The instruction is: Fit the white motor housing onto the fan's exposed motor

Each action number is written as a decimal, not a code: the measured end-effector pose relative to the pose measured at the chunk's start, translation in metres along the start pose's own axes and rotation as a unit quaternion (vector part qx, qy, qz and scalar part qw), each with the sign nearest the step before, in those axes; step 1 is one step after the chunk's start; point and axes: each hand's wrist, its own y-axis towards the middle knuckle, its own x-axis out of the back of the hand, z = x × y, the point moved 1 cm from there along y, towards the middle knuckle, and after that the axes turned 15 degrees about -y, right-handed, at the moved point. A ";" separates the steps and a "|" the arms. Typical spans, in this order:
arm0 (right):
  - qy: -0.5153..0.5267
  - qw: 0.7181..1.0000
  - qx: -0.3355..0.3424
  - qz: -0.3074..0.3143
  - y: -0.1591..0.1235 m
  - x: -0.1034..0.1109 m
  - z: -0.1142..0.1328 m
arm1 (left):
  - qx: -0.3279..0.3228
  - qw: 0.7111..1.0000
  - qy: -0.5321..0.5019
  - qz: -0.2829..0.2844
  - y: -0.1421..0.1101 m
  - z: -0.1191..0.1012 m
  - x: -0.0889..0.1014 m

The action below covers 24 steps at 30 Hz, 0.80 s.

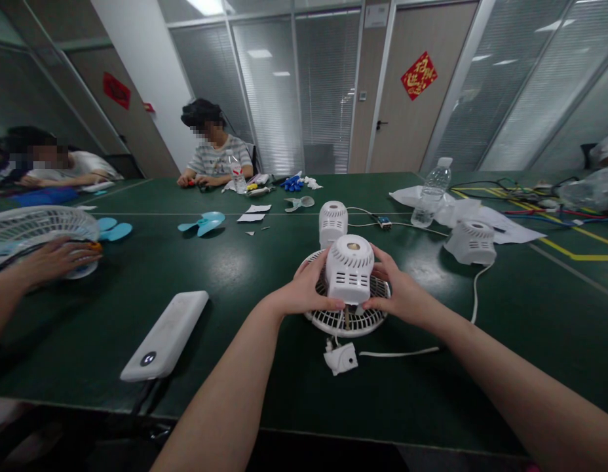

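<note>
Both my hands hold a white fan motor housing (pixel 350 267) that sits on a round white fan grille (pixel 346 320) lying flat on the dark green table (pixel 235 275). My left hand (pixel 308 289) grips the housing's left side, thumb along its lower edge. My right hand (pixel 399 291) grips the right side. A white cord (pixel 407 352) runs from the fan to a small white switch piece (pixel 341 358) near the front edge.
A white power bank (pixel 166 335) lies at front left. Another white housing (pixel 332 221) stands behind, a third (pixel 472 242) at right by a water bottle (pixel 432 192). A neighbour's hand (pixel 51 258) rests on a grille at left. Blue fan blades (pixel 203 223) lie beyond.
</note>
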 end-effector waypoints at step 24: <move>0.015 0.999 0.030 -0.029 -0.001 0.001 -0.004 | -0.033 0.997 -0.069 0.006 -0.001 0.002 0.003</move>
